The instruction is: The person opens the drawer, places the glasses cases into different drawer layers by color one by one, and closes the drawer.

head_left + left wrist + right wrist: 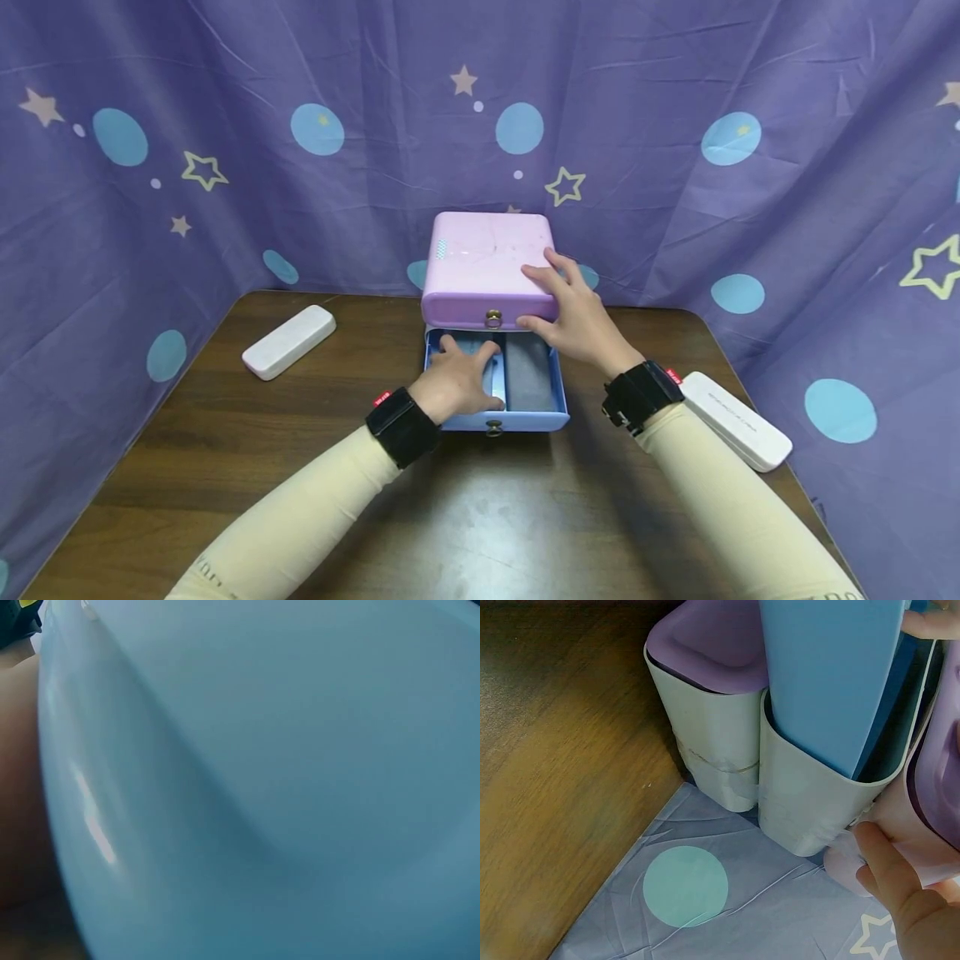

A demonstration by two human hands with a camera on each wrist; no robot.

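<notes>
A pink box (pixel 480 258) with a gold knob stands at the table's far edge. Beneath it a blue drawer (pixel 528 421) is pulled out toward me, grey-lined and split by a divider. My left hand (pixel 457 379) lies inside the drawer's left compartment, fingers stretched forward on the lining. My right hand (pixel 573 312) rests on the box's top right corner, with its thumb on the front face. The left wrist view is filled by a pale blue surface (pixel 285 750). From the right wrist I see the drawer (pixel 829 675) in the box's white shell (pixel 810 802), with one of my fingers (pixel 889 862) beside it.
A white oblong case (pixel 288 342) lies at the far left of the brown table (pixel 480 517); a second one (pixel 735 419) lies by the right edge. A purple cloth (pixel 675 167) with stars and dots hangs behind and at both sides.
</notes>
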